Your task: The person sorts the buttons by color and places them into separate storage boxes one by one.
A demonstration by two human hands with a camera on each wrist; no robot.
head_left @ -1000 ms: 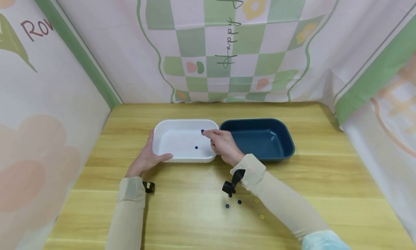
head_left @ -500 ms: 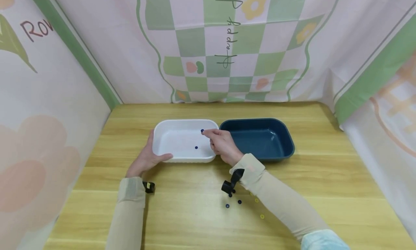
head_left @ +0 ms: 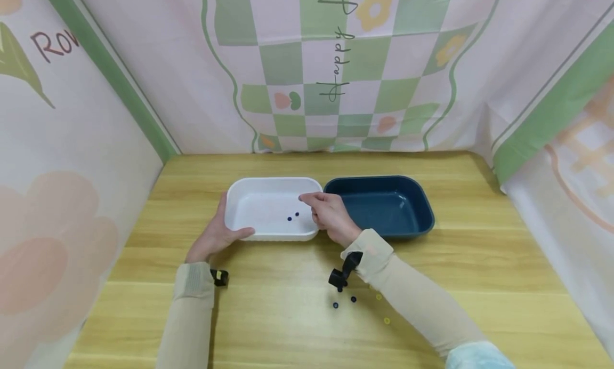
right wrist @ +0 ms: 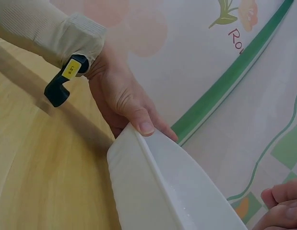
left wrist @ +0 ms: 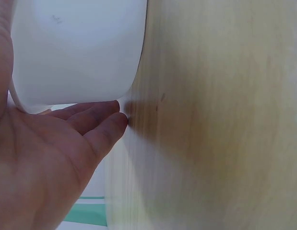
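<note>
At frame centre, the left hand (head_left: 218, 235) grips the white tray (head_left: 259, 203); the right hand (head_left: 332, 215), curled and apparently empty, could scatter the blue beads (head_left: 297, 214) inside by bumping the tray.

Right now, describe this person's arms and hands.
Left sleeve and right sleeve are beige; pale blue cloth shows farther up the right arm. Left wrist camera and right wrist camera are black, the left with a yellow label. Left hand and right hand are gloveless.
</note>
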